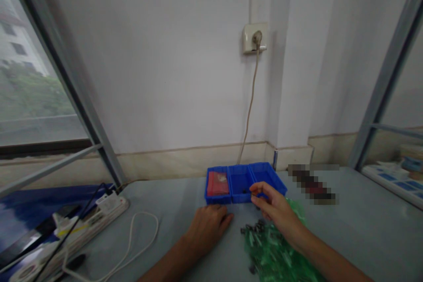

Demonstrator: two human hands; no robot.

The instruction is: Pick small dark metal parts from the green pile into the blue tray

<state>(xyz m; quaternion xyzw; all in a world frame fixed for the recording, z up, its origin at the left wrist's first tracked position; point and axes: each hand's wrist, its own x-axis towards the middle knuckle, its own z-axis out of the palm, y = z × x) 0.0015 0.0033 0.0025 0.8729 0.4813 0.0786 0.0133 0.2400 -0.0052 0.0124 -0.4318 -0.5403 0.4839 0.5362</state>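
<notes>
My left hand (pixel 211 225) rests palm down on the table in front of the blue bins, thumb held apart, with no object visible in it. Above the front edge of the bins, my right hand (pixel 271 206) pinches thumb and forefinger together; whatever is between the tips is too small to make out. The blue three-part bin set (pixel 235 199) holds a red packet (pixel 218 183) in its left part and a small dark piece (pixel 245 191) in the middle one. Below my right hand lie small dark parts (pixel 256 227) beside a green plastic bag (pixel 272 253).
A white power strip (pixel 109 212) and a looping white cable (pixel 145 213) lie on the left. A plug sits in the wall socket (pixel 254 38), its cord dropping behind the bins. A blurred-out item (pixel 312 183) lies right of the bins. Metal frame posts (pixel 385 68) flank the table.
</notes>
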